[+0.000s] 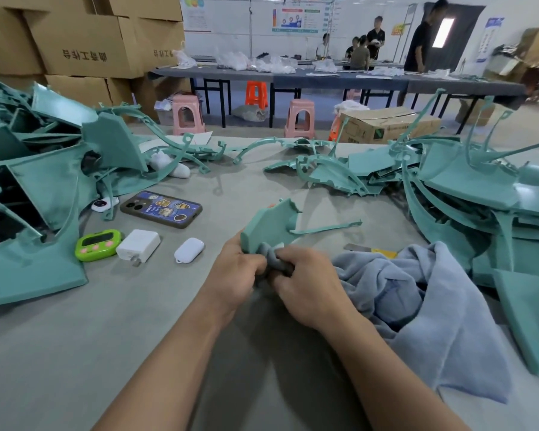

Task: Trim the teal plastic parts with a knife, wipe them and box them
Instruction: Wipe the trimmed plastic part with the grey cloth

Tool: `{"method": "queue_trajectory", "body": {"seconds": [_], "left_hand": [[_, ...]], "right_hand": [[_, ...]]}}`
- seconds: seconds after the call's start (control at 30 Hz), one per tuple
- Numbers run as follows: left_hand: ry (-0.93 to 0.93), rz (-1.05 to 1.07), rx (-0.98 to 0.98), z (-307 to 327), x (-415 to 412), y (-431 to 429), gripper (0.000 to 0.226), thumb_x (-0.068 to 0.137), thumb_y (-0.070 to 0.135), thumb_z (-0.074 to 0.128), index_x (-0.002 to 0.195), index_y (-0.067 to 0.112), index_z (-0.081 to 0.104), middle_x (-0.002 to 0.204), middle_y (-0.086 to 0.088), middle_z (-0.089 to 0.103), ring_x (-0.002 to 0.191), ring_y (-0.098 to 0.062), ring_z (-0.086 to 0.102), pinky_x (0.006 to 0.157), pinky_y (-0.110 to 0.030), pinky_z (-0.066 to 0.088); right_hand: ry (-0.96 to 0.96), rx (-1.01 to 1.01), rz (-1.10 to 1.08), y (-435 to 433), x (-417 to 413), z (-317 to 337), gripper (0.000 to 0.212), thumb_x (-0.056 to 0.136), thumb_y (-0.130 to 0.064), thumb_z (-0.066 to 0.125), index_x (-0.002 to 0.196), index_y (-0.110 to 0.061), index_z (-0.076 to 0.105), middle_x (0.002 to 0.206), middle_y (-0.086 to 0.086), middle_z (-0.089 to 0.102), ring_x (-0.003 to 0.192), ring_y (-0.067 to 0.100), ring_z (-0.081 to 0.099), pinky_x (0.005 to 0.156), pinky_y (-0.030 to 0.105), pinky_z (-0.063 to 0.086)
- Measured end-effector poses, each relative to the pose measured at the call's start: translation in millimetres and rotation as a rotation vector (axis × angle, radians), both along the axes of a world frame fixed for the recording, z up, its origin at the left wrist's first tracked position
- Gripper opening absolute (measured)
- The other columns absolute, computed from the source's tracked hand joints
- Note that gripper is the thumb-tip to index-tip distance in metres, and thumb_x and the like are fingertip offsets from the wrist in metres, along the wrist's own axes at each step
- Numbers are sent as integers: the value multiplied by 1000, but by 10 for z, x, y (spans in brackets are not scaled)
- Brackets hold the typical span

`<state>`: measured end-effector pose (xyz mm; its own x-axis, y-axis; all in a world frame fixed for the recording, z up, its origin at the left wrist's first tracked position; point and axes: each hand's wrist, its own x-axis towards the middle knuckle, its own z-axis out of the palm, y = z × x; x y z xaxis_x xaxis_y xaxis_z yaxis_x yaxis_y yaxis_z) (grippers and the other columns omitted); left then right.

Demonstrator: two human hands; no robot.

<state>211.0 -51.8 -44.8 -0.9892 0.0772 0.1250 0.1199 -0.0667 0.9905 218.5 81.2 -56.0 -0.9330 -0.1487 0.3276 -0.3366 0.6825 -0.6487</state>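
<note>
At frame centre, the left hand (237, 272) gripped the lower edge of the teal part (269, 225) while the right hand (305, 284) pinched bunched blue cloth (417, 306) against it; the part appeared light and stiff, best held by its panel, not its thin strip.

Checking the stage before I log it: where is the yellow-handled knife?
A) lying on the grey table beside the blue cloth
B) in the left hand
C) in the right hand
A: the yellow-handled knife lies on the grey table, beside the blue cloth.
</note>
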Motion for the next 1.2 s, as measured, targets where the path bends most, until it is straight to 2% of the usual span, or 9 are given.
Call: {"method": "queue_trajectory", "body": {"seconds": [0.17, 0.33, 0.47, 0.57, 0.73, 0.87, 1.0, 1.13, 1.2], "left_hand": [[-11, -10, -39, 39, 71, 19, 28, 51, 0, 42, 55, 23, 59, 55, 5, 34, 53, -10, 28, 47, -25, 23], [14, -24, -50, 76, 110, 24, 41, 53, 1, 41, 54, 33, 67, 49, 17, 34, 46, -2, 27, 42, -15, 26], [19, -60, -59, 59, 97, 8, 43, 55, 2, 43, 65, 33, 71, 55, 12, 42, 51, -5, 34, 45, -17, 31], [38, -80, -50, 45, 87, 0, 44, 55, -1, 42, 67, 29, 71, 56, 12, 46, 52, -5, 36, 45, -17, 32], [-17, -12, 1, 22, 20, -12, 30, 46, -2, 39, 51, 22, 56, 50, 10, 40, 49, -7, 35, 44, -19, 29], [9, -26, -7, -10, -4, -18, 37, 49, -1, 42, 80, 1, 62, 67, -9, 57, 62, -16, 49, 51, -22, 35], [-1, -24, -87, -37, -23, -17, 52, 54, 1, 45, 98, 10, 71, 82, -19, 69, 72, -21, 57, 62, -34, 41], [22, 55, -139, -32, -21, -4, 31, 51, -1, 44, 54, 26, 59, 51, 12, 40, 49, -7, 33, 49, -25, 28], [3, 66, -129, -25, -27, -25, 26, 46, 2, 43, 46, 27, 51, 49, 14, 31, 48, -7, 24, 47, -25, 22]], "right_hand": [[90, -134, -172, -57, -35, 38, 22, 90, -22, 62, 83, -28, 43, 76, -12, 50, 74, 7, 45, 60, 16, 32], [140, -205, -368, -13, 22, 75, 34, 90, -34, 69, 102, -41, 37, 93, -19, 57, 80, 14, 57, 67, 32, 39], [285, -177, -296, -14, 76, 119, 21, 92, -29, 69, 106, -37, 56, 85, -26, 62, 80, 6, 59, 70, 26, 44], [126, -288, -261, -61, 58, 77, 33, 90, -24, 72, 120, -39, 69, 100, -24, 69, 93, -3, 63, 84, 14, 48], [-150, -352, -113, -51, -21, 13, 28, 86, -10, 74, 105, -30, 78, 92, -18, 76, 91, -4, 70, 89, 26, 57], [62, -500, 1, -93, 31, 77, 22, 86, -6, 72, 93, -27, 79, 86, -16, 77, 83, 5, 73, 78, 27, 59], [287, -501, -60, -102, 43, 157, 31, 90, -15, 67, 114, -34, 71, 104, -22, 73, 99, 2, 69, 82, 15, 52], [-123, -249, -149, -115, 14, 104, 42, 97, -11, 57, 134, -31, 53, 92, -11, 64, 83, 12, 59, 75, 28, 46], [-226, -39, -110, -84, -1, 95, 36, 96, -12, 56, 130, -24, 55, 87, -4, 62, 83, 22, 58, 74, 33, 43]]}}
